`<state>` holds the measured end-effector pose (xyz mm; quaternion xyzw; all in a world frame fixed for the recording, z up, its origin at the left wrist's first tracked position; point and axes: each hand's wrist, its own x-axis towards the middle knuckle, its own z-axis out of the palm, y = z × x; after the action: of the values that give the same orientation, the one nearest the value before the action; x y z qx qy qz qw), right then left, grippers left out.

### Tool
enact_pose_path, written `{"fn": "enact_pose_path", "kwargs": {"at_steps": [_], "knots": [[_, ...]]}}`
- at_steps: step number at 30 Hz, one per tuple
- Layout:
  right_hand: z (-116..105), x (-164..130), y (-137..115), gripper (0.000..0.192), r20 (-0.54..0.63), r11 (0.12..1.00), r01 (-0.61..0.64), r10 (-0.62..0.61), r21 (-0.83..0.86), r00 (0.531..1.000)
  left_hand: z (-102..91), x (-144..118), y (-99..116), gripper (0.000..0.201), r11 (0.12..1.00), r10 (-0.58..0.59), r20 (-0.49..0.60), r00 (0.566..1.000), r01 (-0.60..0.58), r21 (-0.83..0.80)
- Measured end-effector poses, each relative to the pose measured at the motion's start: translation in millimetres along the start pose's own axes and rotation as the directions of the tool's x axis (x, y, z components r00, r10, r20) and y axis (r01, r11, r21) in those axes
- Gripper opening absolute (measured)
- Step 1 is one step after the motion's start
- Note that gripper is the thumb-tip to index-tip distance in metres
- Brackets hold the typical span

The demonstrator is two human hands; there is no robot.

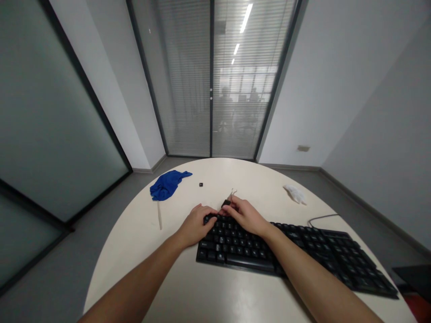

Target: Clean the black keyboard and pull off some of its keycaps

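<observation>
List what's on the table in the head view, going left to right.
Blue cloth → small black keycap → left hand → right hand, both at the black keyboard → white tissue.

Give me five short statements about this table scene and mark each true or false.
1. Both hands, left hand and right hand, are at the far left end of the black keyboard. True.
2. The blue cloth lies on the keyboard. False: it lies on the table, far left.
3. A small black keycap sits alone beyond the hands. True.
4. The keyboard is white. False: black.
5. A white crumpled wipe lies far right. True.
</observation>
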<state>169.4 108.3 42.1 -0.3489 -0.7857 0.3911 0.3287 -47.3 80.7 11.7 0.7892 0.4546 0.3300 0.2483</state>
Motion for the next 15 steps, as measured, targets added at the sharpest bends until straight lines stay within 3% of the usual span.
{"fn": "enact_pose_path", "kwargs": {"at_steps": [7, 15], "knots": [[3.0, 1.6, 5.1, 0.027, 0.004, 0.993, -0.039, 0.039, 0.111, 0.999, 2.1, 1.7, -1.7, 0.016, 0.996, -0.055, -0.027, 0.998, 0.053, -0.067], [3.7, 4.0, 7.2, 0.032, -0.054, 0.997, -0.073, 0.072, -0.035, 0.996, 6.3, 4.3, -2.4, 0.021, 0.935, -0.136, -0.042, 0.990, 0.114, -0.336]]}}
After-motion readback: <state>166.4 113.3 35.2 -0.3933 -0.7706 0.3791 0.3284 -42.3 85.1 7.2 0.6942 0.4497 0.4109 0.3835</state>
